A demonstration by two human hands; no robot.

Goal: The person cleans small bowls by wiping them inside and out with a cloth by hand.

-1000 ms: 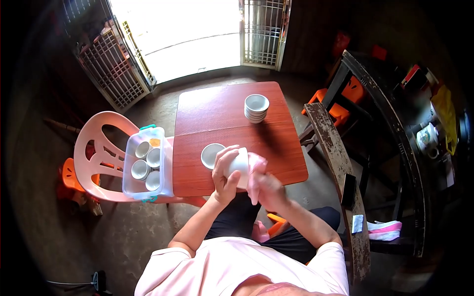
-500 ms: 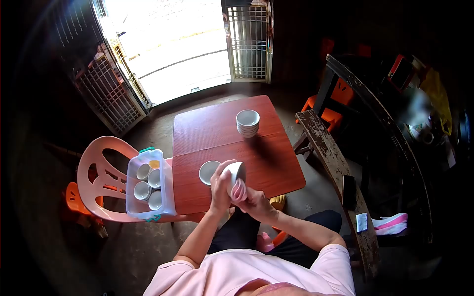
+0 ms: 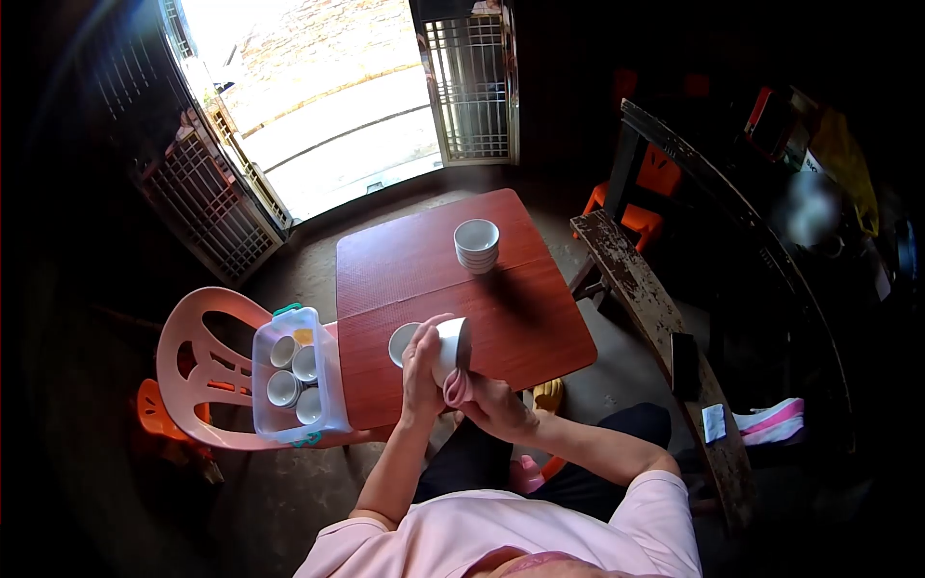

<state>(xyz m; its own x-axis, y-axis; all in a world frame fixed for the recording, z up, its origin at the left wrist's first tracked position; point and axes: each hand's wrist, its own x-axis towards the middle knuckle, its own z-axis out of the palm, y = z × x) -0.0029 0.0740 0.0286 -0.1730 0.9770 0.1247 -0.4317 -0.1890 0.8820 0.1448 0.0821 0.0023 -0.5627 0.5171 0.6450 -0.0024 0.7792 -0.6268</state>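
A white bowl (image 3: 449, 344) is gripped in my left hand (image 3: 421, 374), tilted on its side above the near edge of the red-brown table (image 3: 385, 279). My right hand (image 3: 497, 406) is closed around a pink cloth (image 3: 458, 387), which presses against the lower rim of that bowl. Just behind my left fingers, another white bowl (image 3: 401, 343) rests on the table, partly covered by the hand. Toward the far side stands a stack of several white bowls (image 3: 477, 247).
On a pink plastic chair (image 3: 178, 328) to the left sits a clear plastic box (image 3: 336, 409) with several white bowls inside. A worn wooden bench (image 3: 631, 289) runs along the right, holding a dark phone-like object (image 3: 685, 366). Beyond the table is a bright open doorway (image 3: 328, 116).
The held bowl has turned so more of its outer side shows, and the cloth has shifted slightly downward along it. The whole view has swung a little.
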